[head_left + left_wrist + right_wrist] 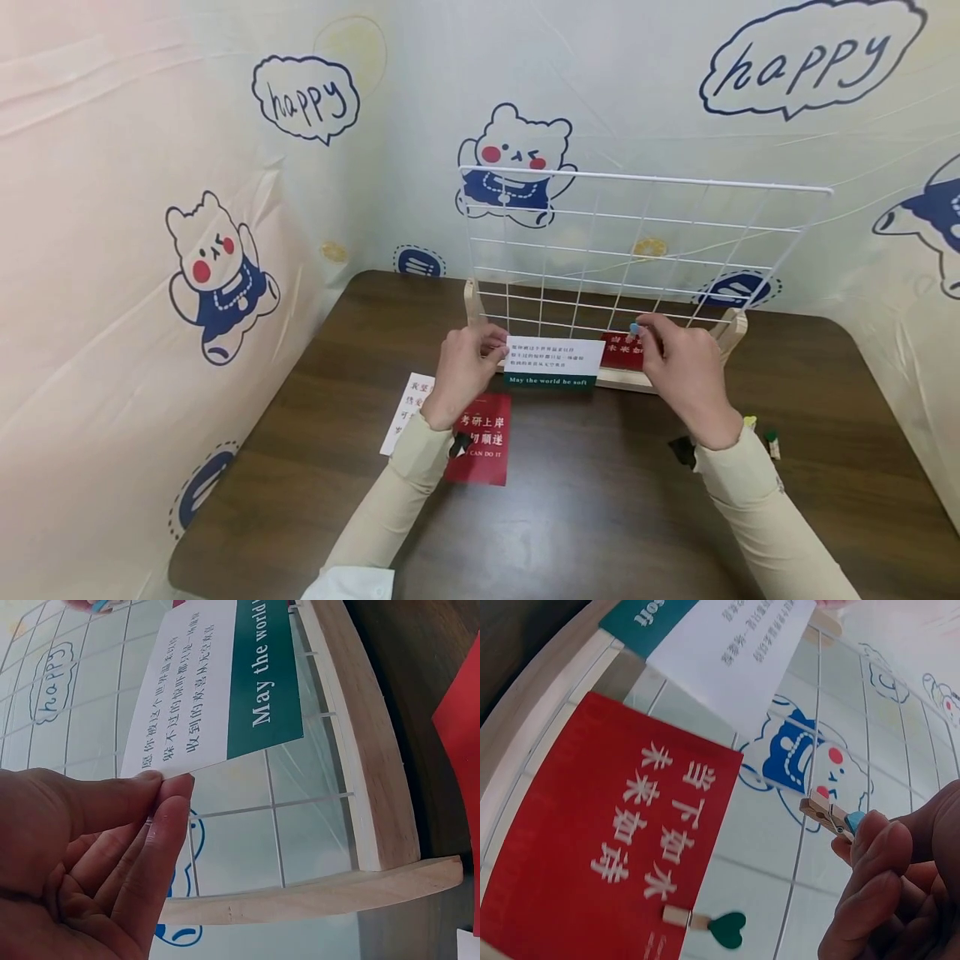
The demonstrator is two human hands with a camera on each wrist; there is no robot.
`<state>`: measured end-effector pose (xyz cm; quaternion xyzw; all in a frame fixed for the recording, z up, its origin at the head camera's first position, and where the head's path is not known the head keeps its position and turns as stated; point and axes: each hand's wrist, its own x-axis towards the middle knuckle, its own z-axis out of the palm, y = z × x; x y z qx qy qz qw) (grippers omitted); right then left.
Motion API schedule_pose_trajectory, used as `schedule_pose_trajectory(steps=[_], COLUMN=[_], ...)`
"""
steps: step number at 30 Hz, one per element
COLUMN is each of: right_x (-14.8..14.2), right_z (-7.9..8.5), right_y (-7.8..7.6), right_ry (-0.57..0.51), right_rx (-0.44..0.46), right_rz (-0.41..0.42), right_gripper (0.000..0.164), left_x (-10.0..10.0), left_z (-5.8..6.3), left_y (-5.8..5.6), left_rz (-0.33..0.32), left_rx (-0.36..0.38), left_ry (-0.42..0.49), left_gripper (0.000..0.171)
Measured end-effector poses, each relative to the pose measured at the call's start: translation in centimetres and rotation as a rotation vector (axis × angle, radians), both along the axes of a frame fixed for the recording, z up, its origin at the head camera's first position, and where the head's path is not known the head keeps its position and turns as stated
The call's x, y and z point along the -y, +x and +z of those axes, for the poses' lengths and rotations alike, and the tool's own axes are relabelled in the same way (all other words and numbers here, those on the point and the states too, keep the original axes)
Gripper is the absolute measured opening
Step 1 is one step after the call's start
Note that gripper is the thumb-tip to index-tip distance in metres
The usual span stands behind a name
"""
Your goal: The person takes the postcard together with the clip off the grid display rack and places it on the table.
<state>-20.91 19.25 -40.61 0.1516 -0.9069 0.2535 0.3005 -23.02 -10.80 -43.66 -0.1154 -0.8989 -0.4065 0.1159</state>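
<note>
My left hand (467, 367) pinches the left edge of a white and green card (553, 360) between thumb and fingers, holding it in front of the white wire grid (592, 242). In the left wrist view the card (217, 690) tilts over the wires. My right hand (686, 367) pinches a small wooden clothespin (829, 816) with a blue decoration at its end, apart from the card. Beside that hand, a red card (622, 825) hangs on the grid, held by another clothespin (686, 918) with a green heart.
A wooden base (626, 380) supports the grid near the table's back edge. On the dark wooden table (585, 517) lie a red card (480, 450) and a white card (405, 412), partly under the left arm. A green-tipped clothespin (773, 444) lies by the right wrist.
</note>
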Motion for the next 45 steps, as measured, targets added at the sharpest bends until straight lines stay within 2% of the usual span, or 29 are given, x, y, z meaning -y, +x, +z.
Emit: schedule_pose_trajectory(steps=[14,21,30,38,45], right_x=[-3.3,-5.6,-8.5,-11.9,-14.4], right_z=[0.5,0.5,0.6,0.5,-0.5], right_y=[1.6,2.4,3.3,3.4,2.9], right_ry=[-0.001,-0.017,-0.050,-0.060,-0.055], right_rx=[-0.014,-0.070,-0.125,-0.164,-0.135], right_rz=[-0.074,-0.110,-0.165,-0.222,-0.279], right_gripper=[0.016,0.015,0.016,0.018,0.023], left_x=[-0.5,-0.6,-0.9,-1.1,-1.1], left_z=[-0.1,-0.1,-0.2,-0.7,-0.6], left_y=[0.4,0.6,0.9,1.0,0.9], left_rz=[-0.020,-0.025,-0.028,-0.044,-0.051], left_rx=[0.064,0.067,0.106,0.126,0.140], left_ry=[-0.001,0.002,-0.013,-0.037,-0.043], left_gripper=[0.015,0.015,0.018,0.019,0.020])
